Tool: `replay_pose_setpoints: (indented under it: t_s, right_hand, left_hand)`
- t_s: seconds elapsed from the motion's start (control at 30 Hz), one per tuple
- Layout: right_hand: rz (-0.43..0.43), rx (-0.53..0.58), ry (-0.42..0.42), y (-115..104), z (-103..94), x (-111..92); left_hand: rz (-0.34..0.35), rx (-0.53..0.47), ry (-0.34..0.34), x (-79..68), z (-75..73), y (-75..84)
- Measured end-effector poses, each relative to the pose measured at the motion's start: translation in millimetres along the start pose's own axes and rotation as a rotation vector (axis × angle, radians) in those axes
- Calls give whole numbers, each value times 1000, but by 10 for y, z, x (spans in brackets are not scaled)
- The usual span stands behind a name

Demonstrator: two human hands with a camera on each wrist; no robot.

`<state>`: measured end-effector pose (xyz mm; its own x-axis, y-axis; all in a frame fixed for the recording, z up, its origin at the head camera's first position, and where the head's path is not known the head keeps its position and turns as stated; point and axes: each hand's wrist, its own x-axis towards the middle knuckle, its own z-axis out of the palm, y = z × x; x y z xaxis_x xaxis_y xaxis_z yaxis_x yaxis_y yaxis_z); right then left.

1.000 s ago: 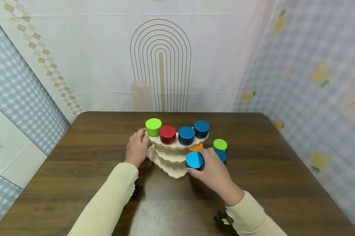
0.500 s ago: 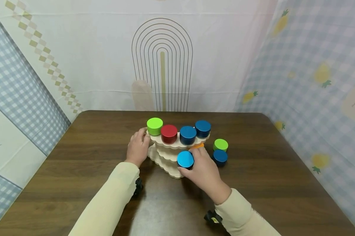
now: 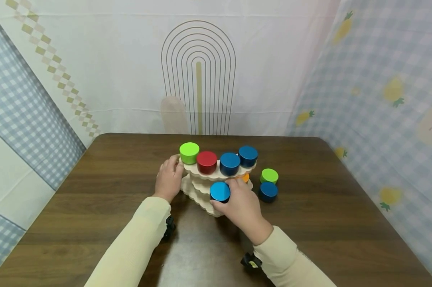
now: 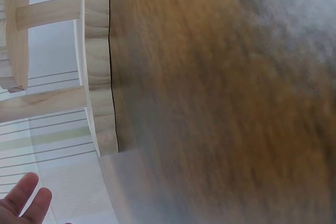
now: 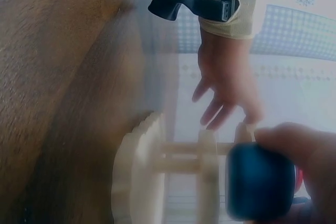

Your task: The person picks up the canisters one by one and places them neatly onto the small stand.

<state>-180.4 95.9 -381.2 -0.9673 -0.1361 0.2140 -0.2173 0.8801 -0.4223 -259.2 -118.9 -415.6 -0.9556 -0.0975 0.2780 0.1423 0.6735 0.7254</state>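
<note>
A pale wooden stand point(image 3: 196, 194) with scalloped tiers stands on the table. In the head view my left hand point(image 3: 168, 179) is at the left end of its top tier. Its fingertips touch the edge there, and the lower fingers point(image 5: 212, 111) are straight and apart in the right wrist view. My right hand point(image 3: 242, 207) pinches a blue round block point(image 3: 219, 191) between thumb and fingers, in front of the tiers. On the top tier sit a green block point(image 3: 189, 153), a red block point(image 3: 206, 162) and two blue blocks point(image 3: 229, 164). An orange block point(image 3: 246, 177) shows partly behind my right hand.
Right of the stand, another green block point(image 3: 269, 175) and a dark blue block point(image 3: 268, 191) rest on the brown wooden table point(image 3: 327, 223). Patterned cloth point(image 3: 259, 71) hangs behind the table and at both sides.
My right hand has moved left with the blue block along the front of the stand. The blue block on the table at right shows more fully now. My left hand stays at the stand.
</note>
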Motion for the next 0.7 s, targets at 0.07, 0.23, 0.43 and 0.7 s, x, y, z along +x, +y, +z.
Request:
replay_pose_setpoints:
  t_s: [0.07,0.23,0.43,0.7]
  right_hand:
    - [-3,-14,8,-11,4,4]
    - [-8,-45,34,-20,30,11]
    - [-1,-97,53,-53,31,27]
    - [23,-132,40,-111,37,47]
  left_hand:
    - [0,-3,0,-1,0,5]
    - [3,-9,4,7,4,11]
    - [6,-17,6,16,10,8]
    - [-9,-19,5,4,14,-1]
